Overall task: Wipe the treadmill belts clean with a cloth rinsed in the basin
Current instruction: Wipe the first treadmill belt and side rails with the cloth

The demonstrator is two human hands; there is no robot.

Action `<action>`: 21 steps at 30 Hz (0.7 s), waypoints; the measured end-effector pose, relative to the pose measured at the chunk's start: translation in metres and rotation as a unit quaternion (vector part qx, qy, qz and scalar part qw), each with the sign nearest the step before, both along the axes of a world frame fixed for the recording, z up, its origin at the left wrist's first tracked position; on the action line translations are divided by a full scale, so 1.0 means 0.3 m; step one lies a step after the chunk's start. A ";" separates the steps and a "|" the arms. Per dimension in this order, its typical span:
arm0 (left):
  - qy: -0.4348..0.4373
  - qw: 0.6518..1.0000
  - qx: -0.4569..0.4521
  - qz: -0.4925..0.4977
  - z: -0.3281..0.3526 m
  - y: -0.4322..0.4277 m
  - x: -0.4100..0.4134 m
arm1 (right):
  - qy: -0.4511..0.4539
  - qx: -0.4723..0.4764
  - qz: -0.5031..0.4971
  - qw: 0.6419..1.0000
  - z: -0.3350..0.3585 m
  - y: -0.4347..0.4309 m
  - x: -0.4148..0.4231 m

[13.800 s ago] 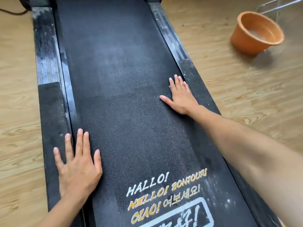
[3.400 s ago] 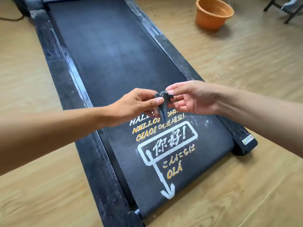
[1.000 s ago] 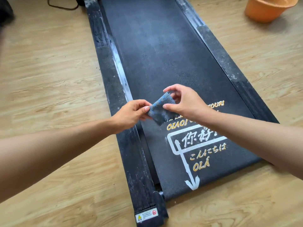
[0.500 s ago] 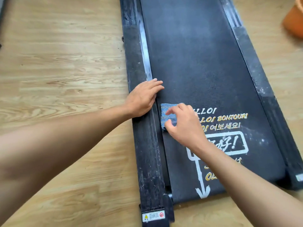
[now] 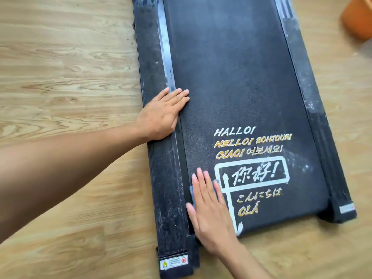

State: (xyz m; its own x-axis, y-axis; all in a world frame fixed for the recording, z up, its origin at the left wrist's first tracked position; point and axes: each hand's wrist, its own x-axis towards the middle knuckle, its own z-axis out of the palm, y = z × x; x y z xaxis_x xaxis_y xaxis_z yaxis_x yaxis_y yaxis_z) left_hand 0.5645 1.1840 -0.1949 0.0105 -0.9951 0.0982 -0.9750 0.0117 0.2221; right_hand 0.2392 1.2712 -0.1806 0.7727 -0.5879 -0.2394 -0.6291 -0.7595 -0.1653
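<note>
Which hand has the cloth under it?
The right hand, pressed flat on the blue cloth near the end of the belt. The left hand rests bare farther up, across the side rail and belt edge.

The cloth (image 5: 192, 195) is mostly hidden under the flat right hand (image 5: 211, 214); only blue-grey edges show. The basin (image 5: 358, 19) is cut off at the upper right corner, the treadmill belt (image 5: 231, 67) at the top. Print on the sticker (image 5: 174, 262) is unreadable.

I record a light wood-grain floor (image 5: 70, 57). A black treadmill (image 5: 241, 77) lies flat on it, with dusty, scuffed side rails. An orange basin (image 5: 358, 19) stands on the floor beyond the treadmill's right rail, not touching it and partly cut off by the frame edge.
</note>
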 end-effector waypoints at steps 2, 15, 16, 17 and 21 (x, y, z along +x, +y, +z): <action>0.001 1.000 -0.004 0.001 -0.006 -0.004 0.002 | 0.012 -0.009 0.016 1.000 0.000 0.099 -0.138; 0.158 0.985 -0.017 0.062 0.017 -0.003 -0.005 | -0.014 -0.044 -0.073 0.996 -0.036 -0.379 0.460; 0.174 0.982 -0.009 0.075 0.023 -0.003 -0.007 | -0.010 -0.043 -0.071 0.996 -0.040 -0.398 0.473; 0.181 0.980 -0.003 0.084 0.025 -0.004 -0.008 | -0.011 -0.036 -0.061 0.997 -0.040 -0.396 0.461; 0.168 0.983 -0.009 0.080 0.026 -0.008 -0.018 | -0.009 -0.020 0.003 1.000 -0.016 -0.196 0.183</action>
State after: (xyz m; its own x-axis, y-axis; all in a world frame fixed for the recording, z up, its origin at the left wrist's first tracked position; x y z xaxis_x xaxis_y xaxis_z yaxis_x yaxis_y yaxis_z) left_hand 0.5592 1.1815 -0.1870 0.2007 -0.9764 0.0792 -0.8365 -0.1288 0.5326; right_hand 0.2942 1.2125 -0.1856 0.7803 -0.5920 -0.2017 -0.6216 -0.7697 -0.1455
